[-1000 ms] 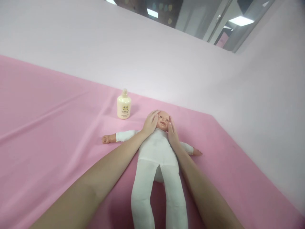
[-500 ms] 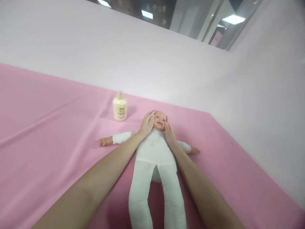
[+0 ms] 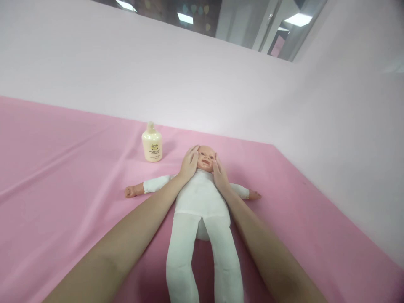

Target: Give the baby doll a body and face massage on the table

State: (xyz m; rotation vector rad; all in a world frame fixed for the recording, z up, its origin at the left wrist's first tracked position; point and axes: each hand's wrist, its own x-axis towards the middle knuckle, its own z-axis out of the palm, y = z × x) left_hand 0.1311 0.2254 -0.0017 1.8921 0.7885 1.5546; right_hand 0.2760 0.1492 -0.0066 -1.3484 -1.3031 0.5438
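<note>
A baby doll (image 3: 202, 193) with a white cloth body lies on its back, arms spread and head at the far end. My left hand (image 3: 189, 163) lies flat along the left side of the doll's head (image 3: 206, 155), fingers stretched out. Against the other side of the head rests my right hand (image 3: 220, 171), its fingers extended upward by the cheek. The doll's eyes, nose and mouth show between both hands. Its ears and the sides of its head are hidden. My forearms run along either side of its body, crossing in front of its arms.
A pale yellow bottle (image 3: 152, 145) with a dark label stands upright to the left of the doll's head. Beneath everything is a creased pink cloth (image 3: 63, 168). A white wall (image 3: 158, 71) rises behind and on the right, with a window (image 3: 236, 25) above.
The whole view has shifted slightly, so the doll, bottle and window appear further left. Both hands stay against the doll's head, with little visible movement.
</note>
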